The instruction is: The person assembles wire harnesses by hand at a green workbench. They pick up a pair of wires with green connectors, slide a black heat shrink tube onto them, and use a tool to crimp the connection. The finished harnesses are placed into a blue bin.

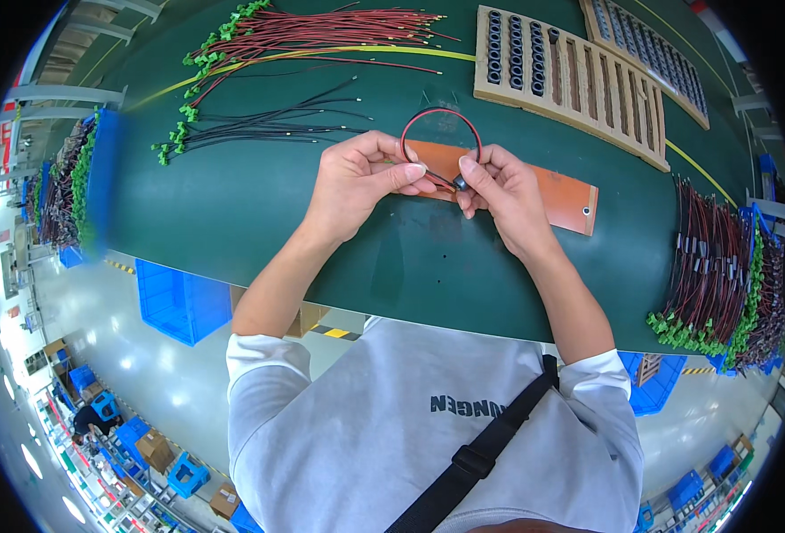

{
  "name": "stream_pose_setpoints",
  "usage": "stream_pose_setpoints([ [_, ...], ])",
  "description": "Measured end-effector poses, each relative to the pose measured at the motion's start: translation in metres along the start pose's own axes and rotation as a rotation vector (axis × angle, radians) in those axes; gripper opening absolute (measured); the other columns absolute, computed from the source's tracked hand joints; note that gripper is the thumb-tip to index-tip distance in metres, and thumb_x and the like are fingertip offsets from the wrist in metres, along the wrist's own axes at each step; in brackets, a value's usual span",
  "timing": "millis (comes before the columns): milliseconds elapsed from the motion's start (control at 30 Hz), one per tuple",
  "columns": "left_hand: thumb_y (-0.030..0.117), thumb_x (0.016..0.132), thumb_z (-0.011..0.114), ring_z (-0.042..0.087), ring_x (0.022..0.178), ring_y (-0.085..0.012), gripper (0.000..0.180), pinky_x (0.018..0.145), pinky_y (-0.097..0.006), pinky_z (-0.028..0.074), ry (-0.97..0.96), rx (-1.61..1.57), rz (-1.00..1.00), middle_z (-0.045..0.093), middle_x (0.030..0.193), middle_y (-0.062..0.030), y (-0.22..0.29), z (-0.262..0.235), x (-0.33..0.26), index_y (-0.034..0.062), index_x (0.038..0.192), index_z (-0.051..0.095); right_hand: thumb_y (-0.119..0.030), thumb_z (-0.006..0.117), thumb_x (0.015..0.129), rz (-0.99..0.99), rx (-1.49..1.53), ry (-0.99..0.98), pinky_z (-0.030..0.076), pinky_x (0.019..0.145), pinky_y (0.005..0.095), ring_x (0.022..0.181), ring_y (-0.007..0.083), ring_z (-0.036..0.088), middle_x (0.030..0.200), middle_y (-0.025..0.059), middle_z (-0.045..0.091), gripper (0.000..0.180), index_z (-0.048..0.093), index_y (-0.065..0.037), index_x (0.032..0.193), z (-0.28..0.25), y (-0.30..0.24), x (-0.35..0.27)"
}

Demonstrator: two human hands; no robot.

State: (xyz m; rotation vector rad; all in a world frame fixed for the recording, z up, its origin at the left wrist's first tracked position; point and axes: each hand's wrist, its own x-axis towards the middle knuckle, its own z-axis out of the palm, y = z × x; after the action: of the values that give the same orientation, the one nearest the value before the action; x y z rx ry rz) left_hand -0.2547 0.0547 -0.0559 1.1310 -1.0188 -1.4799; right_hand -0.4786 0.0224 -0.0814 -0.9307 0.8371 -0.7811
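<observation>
Over the middle of the green table, my left hand (361, 178) is closed, its thumb and fingers pinching a red and black wire pair (441, 110). The wire arches up in a loop between both hands. My right hand (510, 191) is closed too, with a small black ring core (461, 183) at its fingertips. Wire ends meet the core from the left; whether they pass through its hole is too small to tell. Under the hands lies an orange-brown board (563, 201), partly covered by them. Whatever sits deeper inside my fingers is hidden.
At the far right stands a wooden rack (579, 84) with black cores in some slots; a second rack (650, 58) lies behind it. Red wires (321, 31) and black wires (268, 127) with green connectors lie far left. More wire bundles (703, 266) hang at the right edge.
</observation>
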Motion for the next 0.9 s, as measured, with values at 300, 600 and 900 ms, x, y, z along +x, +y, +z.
stream_pose_setpoints([
  [300, -0.005, 0.094, 0.068, 0.075, 0.091, -0.0269, 0.009, 0.081, -0.033, 0.064, 0.007, -0.056, 0.068, 0.07, 0.1, -0.0152, -0.007, 0.003, -0.004, -0.0036, 0.101, 0.063, -0.025, 0.066, 0.103, -0.011, 0.012, 0.004, 0.053, 0.06, 0.0254, 0.069, 0.0114, 0.065, 0.083, 0.0064, 0.065, 0.026, 0.061, 0.001, 0.106, 0.001, 0.001, 0.001],
  [600, -0.008, 0.095, 0.065, 0.074, 0.097, -0.0297, 0.01, 0.087, -0.039, 0.064, 0.03, -0.049, 0.141, 0.069, 0.105, -0.0176, -0.013, 0.009, -0.011, -0.004, 0.101, 0.059, -0.024, 0.066, 0.103, -0.031, 0.024, 0.025, 0.055, 0.061, 0.0243, 0.07, 0.0112, 0.066, 0.084, 0.0076, 0.066, 0.026, 0.061, 0.001, 0.106, 0.001, 0.003, 0.003],
  [900, -0.012, 0.093, 0.064, 0.073, 0.1, -0.0304, 0.012, 0.092, -0.04, 0.062, 0.032, 0.014, 0.275, 0.069, 0.108, -0.019, -0.023, 0.013, -0.015, -0.0058, 0.102, 0.059, -0.024, 0.066, 0.102, -0.05, 0.064, 0.061, 0.054, 0.061, 0.0234, 0.07, 0.0107, 0.066, 0.084, 0.0074, 0.067, 0.026, 0.06, 0.001, 0.106, 0.002, 0.006, 0.002],
])
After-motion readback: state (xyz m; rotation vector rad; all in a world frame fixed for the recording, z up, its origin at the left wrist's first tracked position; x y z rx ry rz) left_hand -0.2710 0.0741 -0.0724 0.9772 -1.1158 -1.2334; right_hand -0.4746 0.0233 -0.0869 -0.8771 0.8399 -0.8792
